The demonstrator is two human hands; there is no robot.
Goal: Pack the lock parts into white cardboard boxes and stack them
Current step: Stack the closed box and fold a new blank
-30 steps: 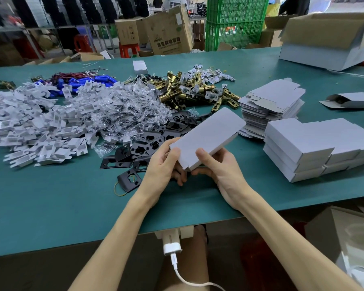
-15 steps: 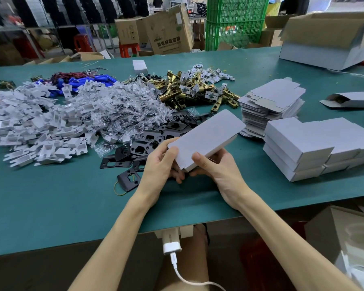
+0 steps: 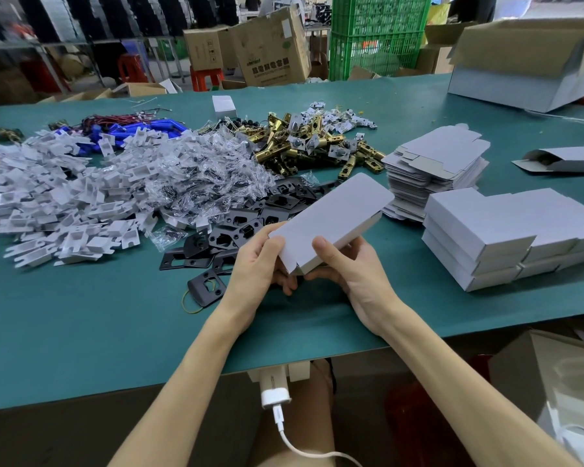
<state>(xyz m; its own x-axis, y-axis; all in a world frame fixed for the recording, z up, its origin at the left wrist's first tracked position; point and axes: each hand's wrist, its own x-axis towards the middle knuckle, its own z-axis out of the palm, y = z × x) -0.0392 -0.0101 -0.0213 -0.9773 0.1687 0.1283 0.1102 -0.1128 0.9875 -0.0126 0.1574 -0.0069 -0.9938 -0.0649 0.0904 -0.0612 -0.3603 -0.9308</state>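
White cardboard box sits in both hands, held just above the near part of the green table, its long axis pointing away and to the right. The left hand grips the near left corner, thumb on the top face and fingers curled beneath. The right hand grips the near right edge the same way, thumb on top, fingers under the box and mostly hidden by it. The near end of the box shows a notched flap edge; whether that end is fully closed cannot be told, and nothing of its contents is visible.

Just behind and left of the hands lies a spread of black plates, partly covered by the box and the left hand. One plate nearest the table edge rests on a yellow rubber band. Further left is a wide heap of white inserts, cut off by the frame edge, and beside it a pile of small clear bags whose contents are too small to make out. Behind these lie brass latches and some blue parts, half buried.

To the right of the held box stands a stack of flat box blanks, and nearer, a stack of closed white boxes running out of frame. Beyond them one open-ended box lies alone. A large open carton sits at the far right corner, partly cut off.
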